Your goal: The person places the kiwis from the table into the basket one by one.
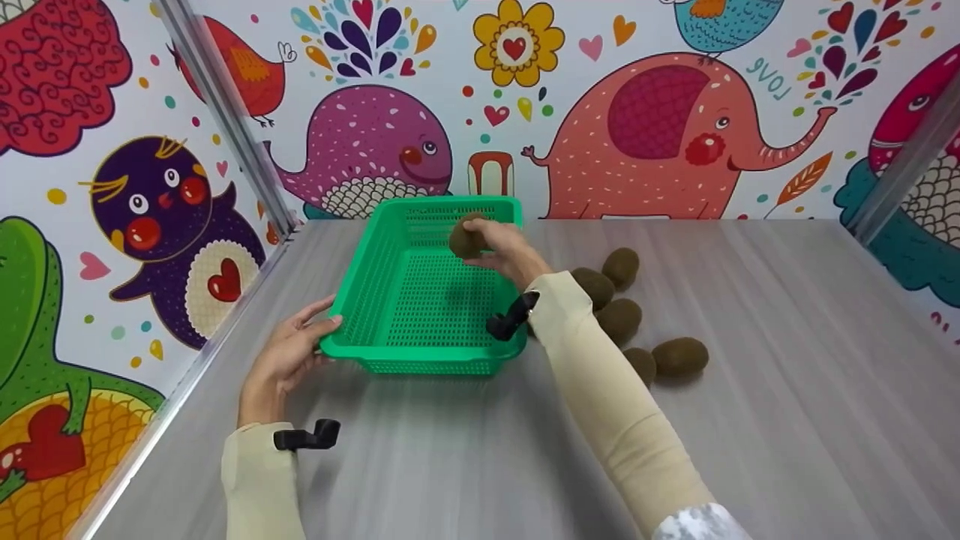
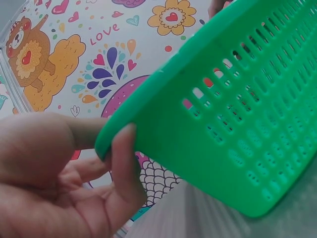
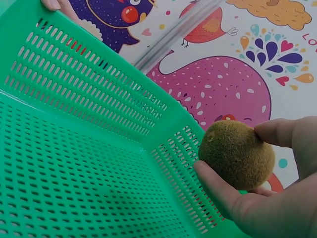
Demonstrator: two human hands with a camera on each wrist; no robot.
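A brown fuzzy kiwi [image 1: 466, 238] is pinched between the thumb and fingers of my right hand [image 1: 510, 251], above the far right part of a green plastic basket [image 1: 431, 352]. The right wrist view shows the same kiwi [image 3: 237, 154] over the basket's slotted wall [image 3: 94, 74]. No fruit shows on the visible part of the basket floor. My left hand [image 1: 289, 352] grips the basket's near left corner, thumb on the rim. Up close in the left wrist view, the fingers hold that green rim [image 2: 148, 84] from both sides.
Several more kiwis lie on the grey table [image 1: 787, 375] right of the basket, among them one kiwi [image 1: 680, 357] at the near right and another kiwi [image 1: 621, 268] farther back. My right forearm partly hides some. A cartoon-printed wall [image 1: 585, 180] stands behind the table.
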